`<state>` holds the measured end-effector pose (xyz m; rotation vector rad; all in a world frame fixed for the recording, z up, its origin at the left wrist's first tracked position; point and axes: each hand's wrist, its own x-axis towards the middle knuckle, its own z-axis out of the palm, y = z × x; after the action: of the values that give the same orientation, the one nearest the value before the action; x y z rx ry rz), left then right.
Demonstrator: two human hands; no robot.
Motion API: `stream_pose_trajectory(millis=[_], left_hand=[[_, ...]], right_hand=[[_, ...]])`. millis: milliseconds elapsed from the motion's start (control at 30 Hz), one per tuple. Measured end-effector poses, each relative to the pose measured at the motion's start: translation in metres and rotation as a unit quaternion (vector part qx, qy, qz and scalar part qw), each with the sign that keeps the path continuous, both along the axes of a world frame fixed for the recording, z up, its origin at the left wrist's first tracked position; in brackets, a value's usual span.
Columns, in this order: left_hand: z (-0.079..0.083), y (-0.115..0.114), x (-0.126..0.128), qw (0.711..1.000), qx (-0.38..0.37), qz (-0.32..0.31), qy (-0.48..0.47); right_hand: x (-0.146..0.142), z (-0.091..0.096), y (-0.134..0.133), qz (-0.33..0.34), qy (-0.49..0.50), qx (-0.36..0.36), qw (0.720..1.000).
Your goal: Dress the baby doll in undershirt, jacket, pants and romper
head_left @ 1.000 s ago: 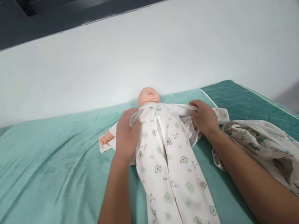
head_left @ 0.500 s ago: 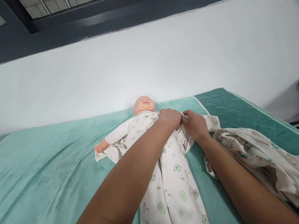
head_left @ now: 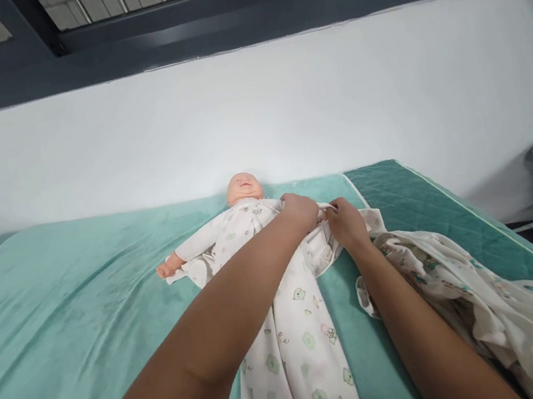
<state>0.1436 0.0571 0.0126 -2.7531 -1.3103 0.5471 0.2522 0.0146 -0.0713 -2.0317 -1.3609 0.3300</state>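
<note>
A baby doll [head_left: 243, 189] lies on its back on the bed, its head toward the wall. It wears white footed-looking clothing [head_left: 299, 342] printed with green animals; the feet end is out of frame. My left hand [head_left: 302, 213] is closed on the white sleeve at the doll's arm on the right side of the picture. Close beside it, my right hand [head_left: 347, 222] pinches the sleeve's edge, stretching it between both hands. That arm is mostly hidden. The doll's other arm [head_left: 170, 266] is stretched out left, its hand showing past the cuff. Loose white cloth spreads under both arms.
A crumpled white printed garment [head_left: 455, 277] lies to the right, beside my right forearm. A teal sheet [head_left: 88, 322] covers the bed, with a darker quilted mat [head_left: 428, 201] at the right. Behind are a white wall [head_left: 185, 131] and a dark window frame [head_left: 218, 25].
The doll appears shifted slightly left in view. My hands have drawn a little apart, and more of the sleeve edge shows stretched between them.
</note>
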Motion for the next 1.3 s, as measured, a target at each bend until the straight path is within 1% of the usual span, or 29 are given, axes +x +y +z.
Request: stream_pose_trajectory(millis=[67, 133, 300, 533, 700, 800, 867, 900, 1000, 1033, 1067, 1167, 1233, 1300], left_hand=[[-0.003, -0.003, 0.006, 1.000, 0.013, 0.006, -0.005], [-0.002, -0.005, 0.006, 0.999, 0.030, 0.011, -0.011], [0.010, -0.010, -0.007, 0.997, 0.071, 0.000, -0.020], [0.028, -0.013, -0.026, 0.994, 0.105, -0.020, -0.017], [0.035, -0.012, -0.037, 0.992, 0.123, -0.035, -0.010], [0.034, -0.012, -0.039, 0.992, 0.121, -0.040, -0.016], [0.032, -0.012, -0.038, 0.991, 0.120, -0.048, -0.020], [0.031, -0.012, -0.038, 0.991, 0.119, -0.053, -0.021], [0.028, -0.013, -0.035, 0.991, 0.114, -0.069, -0.026], [0.026, -0.013, -0.034, 0.991, 0.110, -0.074, -0.028], [0.026, -0.013, -0.033, 0.991, 0.107, -0.079, -0.032], [0.024, -0.014, -0.032, 0.990, 0.102, -0.086, -0.038], [0.023, -0.014, -0.032, 0.990, 0.104, -0.087, -0.043], [0.022, -0.015, -0.032, 0.990, 0.104, -0.083, -0.051]], right_hand=[[0.000, 0.001, 0.000, 0.000, 0.007, 0.000, 1.000], [0.001, 0.002, -0.001, -0.002, 0.017, 0.000, 1.000], [0.003, 0.005, -0.005, -0.012, 0.049, 0.003, 0.999], [0.014, 0.004, -0.007, -0.033, 0.107, 0.033, 0.993], [0.022, 0.001, -0.001, -0.017, 0.190, 0.060, 0.980], [0.024, 0.000, 0.000, 0.012, 0.264, 0.072, 0.962], [0.024, 0.002, 0.000, 0.029, 0.329, 0.087, 0.940], [0.025, 0.003, -0.001, 0.035, 0.377, 0.102, 0.920], [0.027, 0.006, -0.002, 0.035, 0.520, 0.148, 0.841], [0.028, 0.007, -0.002, 0.030, 0.550, 0.156, 0.820], [0.029, 0.008, -0.002, 0.022, 0.565, 0.157, 0.810], [0.029, 0.008, 0.000, 0.001, 0.599, 0.139, 0.788], [0.029, 0.008, 0.001, 0.003, 0.606, 0.116, 0.787], [0.029, 0.008, 0.002, 0.015, 0.602, 0.100, 0.792]])
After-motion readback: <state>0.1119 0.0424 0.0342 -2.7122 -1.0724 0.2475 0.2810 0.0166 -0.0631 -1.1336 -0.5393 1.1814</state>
